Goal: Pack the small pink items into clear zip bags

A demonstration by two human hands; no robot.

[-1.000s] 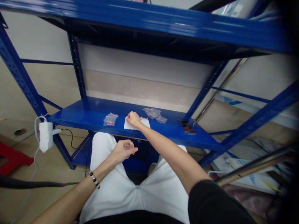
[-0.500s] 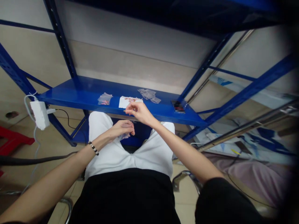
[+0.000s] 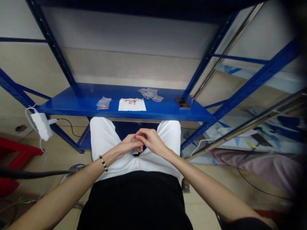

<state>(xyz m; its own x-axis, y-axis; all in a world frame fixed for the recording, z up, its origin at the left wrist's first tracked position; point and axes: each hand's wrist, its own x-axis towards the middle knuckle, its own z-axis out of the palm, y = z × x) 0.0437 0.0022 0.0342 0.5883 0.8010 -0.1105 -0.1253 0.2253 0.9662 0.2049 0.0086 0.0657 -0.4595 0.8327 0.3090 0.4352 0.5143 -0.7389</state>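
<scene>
Over my lap, my left hand [image 3: 130, 143] is closed on a small clear plastic bag [image 3: 135, 151], which shows just below the fingers. My right hand [image 3: 151, 139] meets it there, its fingertips pinched together at the bag's upper part. Whatever the right fingers pinch is too small and hidden to make out. On the blue shelf in front lies a white paper sheet [image 3: 131, 107] with several small pinkish-red pieces [image 3: 131, 101] on it. To its left is a clear bag [image 3: 104, 104] with similar pieces inside. Flat clear bags [image 3: 151, 94] lie in a loose pile behind and to the right.
A blurred-out dark object [image 3: 183, 102] sits at the right end of the blue shelf [image 3: 81, 102]. Blue uprights frame both sides. A white power strip [image 3: 42, 125] hangs at the left post, and a red stool [image 3: 19, 156] stands on the floor.
My right hand has drawn back from the paper on the shelf to my left hand above my lap. The left hand has shifted slightly right, still with the bag. The view has tilted a little.
</scene>
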